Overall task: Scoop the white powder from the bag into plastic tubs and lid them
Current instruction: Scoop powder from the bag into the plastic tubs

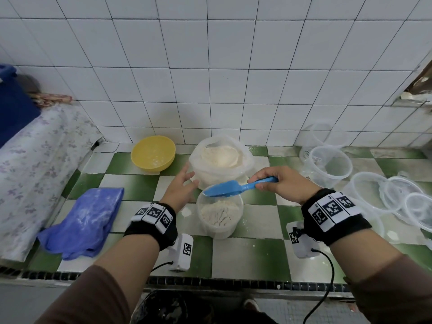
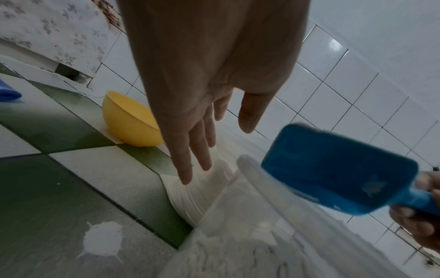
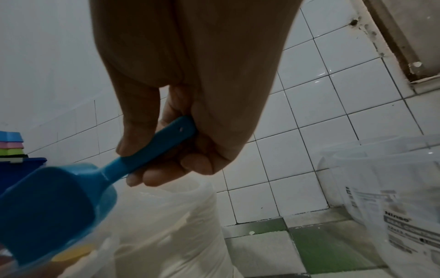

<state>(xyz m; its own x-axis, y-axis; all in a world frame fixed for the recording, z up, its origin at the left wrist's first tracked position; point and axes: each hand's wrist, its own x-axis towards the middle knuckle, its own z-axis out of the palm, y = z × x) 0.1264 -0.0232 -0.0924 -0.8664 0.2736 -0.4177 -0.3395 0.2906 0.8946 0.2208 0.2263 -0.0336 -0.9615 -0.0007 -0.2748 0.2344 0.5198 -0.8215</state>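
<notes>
First tub part-filled, none lidded.
Right hand grasps scoop over tub; left hand released; spare tubs unfilled.

Both forearms extend forward in brown sleeves, each wrist wrapped in a black band carrying black-and-white coded markers. Left hand is held out with fingers straight and slightly spread, thumb apart, gripping nothing. Right hand is turned inward toward the left, back of hand up, fingers curled beneath a blue scoop handle, thumb pressed on top.
</notes>
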